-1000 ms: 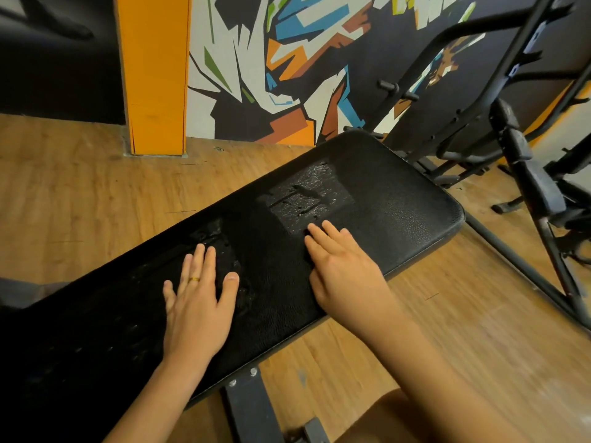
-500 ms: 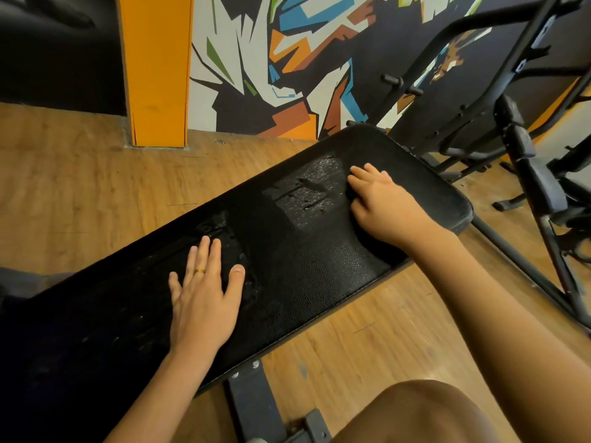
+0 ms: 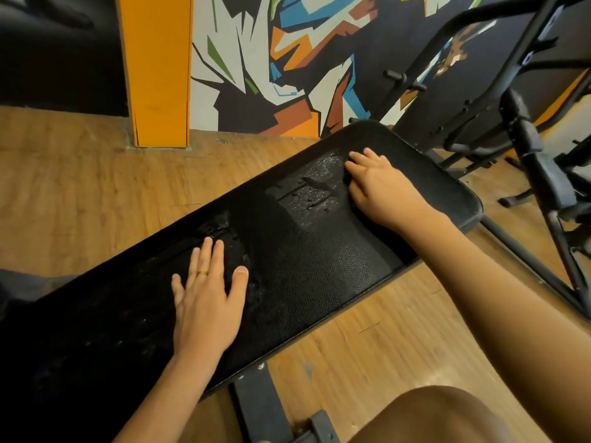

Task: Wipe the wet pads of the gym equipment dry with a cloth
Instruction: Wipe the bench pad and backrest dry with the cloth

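Black grained pad [image 3: 319,276] of the bench lies diagonally over a wooden floor [image 3: 96,193]. It bears a middle wet patch [image 3: 224,225] and a far wet patch [image 3: 307,196]. The left hand [image 3: 208,302] lies flat on the middle patch, fingers straight and spread. The right hand [image 3: 383,190] rests loosely bent beside the far patch, gripping nothing.
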Available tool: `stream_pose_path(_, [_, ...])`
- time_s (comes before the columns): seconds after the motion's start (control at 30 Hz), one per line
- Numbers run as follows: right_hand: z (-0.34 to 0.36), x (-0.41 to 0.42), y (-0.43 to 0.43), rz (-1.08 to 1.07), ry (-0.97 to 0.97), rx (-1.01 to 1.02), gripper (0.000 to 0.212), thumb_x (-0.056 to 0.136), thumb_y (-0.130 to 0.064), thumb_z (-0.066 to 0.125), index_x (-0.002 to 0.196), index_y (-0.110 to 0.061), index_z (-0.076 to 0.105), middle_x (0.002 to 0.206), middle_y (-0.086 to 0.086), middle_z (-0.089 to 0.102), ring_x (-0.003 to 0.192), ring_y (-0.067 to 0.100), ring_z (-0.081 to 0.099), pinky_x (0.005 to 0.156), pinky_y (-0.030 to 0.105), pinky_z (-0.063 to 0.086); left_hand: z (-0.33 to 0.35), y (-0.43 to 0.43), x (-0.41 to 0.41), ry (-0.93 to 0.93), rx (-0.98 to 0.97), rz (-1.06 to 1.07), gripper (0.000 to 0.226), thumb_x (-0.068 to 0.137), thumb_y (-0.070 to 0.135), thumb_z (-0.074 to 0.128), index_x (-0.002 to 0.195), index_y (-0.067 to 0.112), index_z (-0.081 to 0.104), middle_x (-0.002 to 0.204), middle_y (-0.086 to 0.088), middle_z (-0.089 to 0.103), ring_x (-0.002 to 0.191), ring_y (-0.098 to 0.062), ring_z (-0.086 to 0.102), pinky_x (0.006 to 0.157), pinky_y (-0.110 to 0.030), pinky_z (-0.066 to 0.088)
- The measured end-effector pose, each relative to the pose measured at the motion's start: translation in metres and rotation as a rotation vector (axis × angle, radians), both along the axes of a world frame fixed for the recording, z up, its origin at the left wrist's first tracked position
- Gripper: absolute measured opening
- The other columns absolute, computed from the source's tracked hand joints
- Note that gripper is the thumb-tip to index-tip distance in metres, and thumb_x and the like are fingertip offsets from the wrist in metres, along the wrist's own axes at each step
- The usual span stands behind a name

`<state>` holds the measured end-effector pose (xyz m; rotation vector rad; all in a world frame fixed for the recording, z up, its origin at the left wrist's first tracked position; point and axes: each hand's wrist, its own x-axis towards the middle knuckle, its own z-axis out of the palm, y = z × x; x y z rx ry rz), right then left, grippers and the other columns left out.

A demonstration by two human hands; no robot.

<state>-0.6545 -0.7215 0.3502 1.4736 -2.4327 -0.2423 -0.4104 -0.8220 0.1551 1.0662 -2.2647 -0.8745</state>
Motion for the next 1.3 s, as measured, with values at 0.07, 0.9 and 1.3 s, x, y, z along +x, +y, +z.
stream_pose_path(0.07, [0.005,-0.015,-0.026,0.02,-0.004,0.009,0.035,0.103,-0.02,0.041,0.125,0.0,0.059,0.137,0.018,0.052,0.127,0.038,0.043,0.105,0.049,0.036,0.001,0.0,0.0,0.001,0.005,0.002,0.081,0.093,0.066,0.01,0.162,0.024,0.014,0.169,0.007,0.006,0.155,-0.009,-0.001,0.125,-0.049,0.0])
stream_pose_path(0.9, [-0.009,0.046,0.041,0.142,-0.089,0.057,0.043,0.097,-0.018,0.05,0.138,-0.009,0.059,0.15,0.009,0.052,0.141,0.032,0.045,0.113,0.054,0.04,0.001,0.001,0.002,-0.001,0.018,0.001,0.071,0.1,0.059,0.019,0.162,0.025,0.012,0.169,0.008,0.003,0.155,-0.01,-0.002,0.125,-0.049,-0.001])
stream_pose_path(1.3, [-0.076,0.117,-0.016,0.251,-0.034,0.15,0.062,0.095,-0.023,0.053,0.149,0.003,0.041,0.156,0.02,0.039,0.148,0.038,0.027,0.122,0.046,0.023,0.002,0.002,0.0,-0.008,0.009,0.018,0.072,0.099,0.059,0.018,0.162,0.026,0.012,0.169,0.008,0.004,0.155,-0.008,-0.003,0.125,-0.047,-0.001])
